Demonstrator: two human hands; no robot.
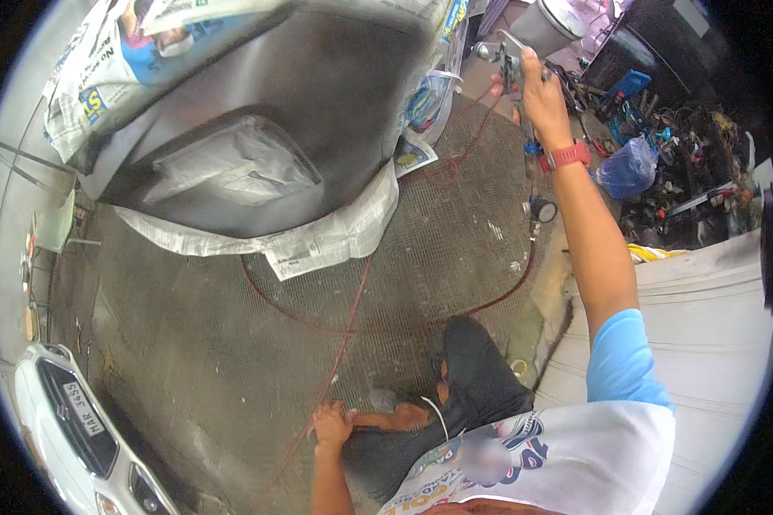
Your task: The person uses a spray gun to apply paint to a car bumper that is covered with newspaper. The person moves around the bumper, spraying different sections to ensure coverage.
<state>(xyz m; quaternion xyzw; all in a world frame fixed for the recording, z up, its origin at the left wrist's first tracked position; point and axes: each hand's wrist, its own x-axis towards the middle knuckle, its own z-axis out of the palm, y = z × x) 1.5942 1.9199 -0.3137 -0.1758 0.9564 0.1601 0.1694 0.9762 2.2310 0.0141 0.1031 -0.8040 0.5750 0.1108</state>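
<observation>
My right hand (541, 94), with a red watch on its wrist, is raised at the upper right and wrapped around the grip of a metal spray gun (508, 62). A round pressure gauge (542, 209) and a dark red hose (511, 290) hang below the gun. To its left stands a dark, glossy car body panel (343, 86), apart from the gun. Newspaper (339, 236) masks the panel's edges, and pale sheeting (240, 167) covers a recess in it. Low in the view, my left hand (331, 424) rests by my bent leg, fingers apart, holding nothing visible.
The hose loops over the grey ridged floor (197, 318), where a thinner red line (346, 343) also runs. A white car (77, 421) stands lower left, a pale chair (56, 225) behind it. A bucket (548, 26), a blue plastic bag (629, 167) and piled clutter sit right.
</observation>
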